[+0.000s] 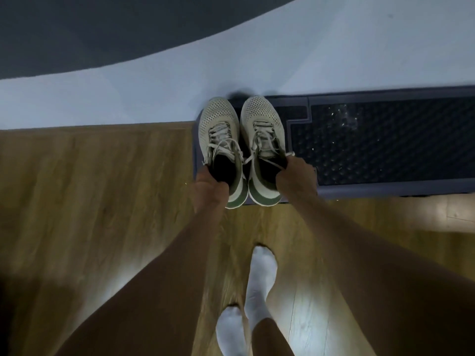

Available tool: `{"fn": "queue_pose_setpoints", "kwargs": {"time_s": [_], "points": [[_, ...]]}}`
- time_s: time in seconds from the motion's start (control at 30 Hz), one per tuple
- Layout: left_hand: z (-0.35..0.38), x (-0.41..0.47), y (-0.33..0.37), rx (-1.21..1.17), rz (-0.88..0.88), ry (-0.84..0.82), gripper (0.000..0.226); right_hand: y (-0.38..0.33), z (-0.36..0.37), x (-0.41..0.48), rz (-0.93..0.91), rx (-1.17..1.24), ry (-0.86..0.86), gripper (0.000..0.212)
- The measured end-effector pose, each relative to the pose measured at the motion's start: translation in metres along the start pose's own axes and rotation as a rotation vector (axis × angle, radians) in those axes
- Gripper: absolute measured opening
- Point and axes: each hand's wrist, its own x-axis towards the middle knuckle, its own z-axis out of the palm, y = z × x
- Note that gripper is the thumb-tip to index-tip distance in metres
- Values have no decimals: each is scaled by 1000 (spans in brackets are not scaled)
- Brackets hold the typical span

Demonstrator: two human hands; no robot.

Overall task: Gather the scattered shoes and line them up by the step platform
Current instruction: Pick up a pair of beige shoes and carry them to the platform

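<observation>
I have one shoe in each hand. My left hand (209, 185) is curled round the heel collar of the left shoe (220, 129), fingers hooked into its dark opening. My right hand (295, 176) grips the collar of the right shoe (262, 122) the same way, fingers tucked inside on the outer side. Both are pale mesh trainers with loose laces and a green band at the heel.

The pair sits side by side, almost touching, toes pointing away from me, over the left end of the step platform (385, 192). The left shoe's outer side runs just inside the platform's left edge. Both heels hang out past its near edge, over the wooden floor (102, 201). I cannot tell whether the soles rest on the platform or are held just above it.

To the right of the shoes the platform's dark studded top stretches open to the right edge of view. Its far edge meets a pale surface (128, 98), and the toes reach close to that edge. Beyond the pale surface lies a dark grey area (77, 34).

Left of the platform the wooden floor is open up to the pale surface. My socked feet (262, 273) stand on the wood, well back from the platform's near edge, with bare floor between.
</observation>
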Motion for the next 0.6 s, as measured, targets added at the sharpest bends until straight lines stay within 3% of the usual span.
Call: {"fn": "queue_pose_setpoints", "kwargs": {"time_s": [0.6], "points": [[13, 15, -17, 89, 162, 40, 48, 2, 42, 7, 93, 72, 43, 34]]}}
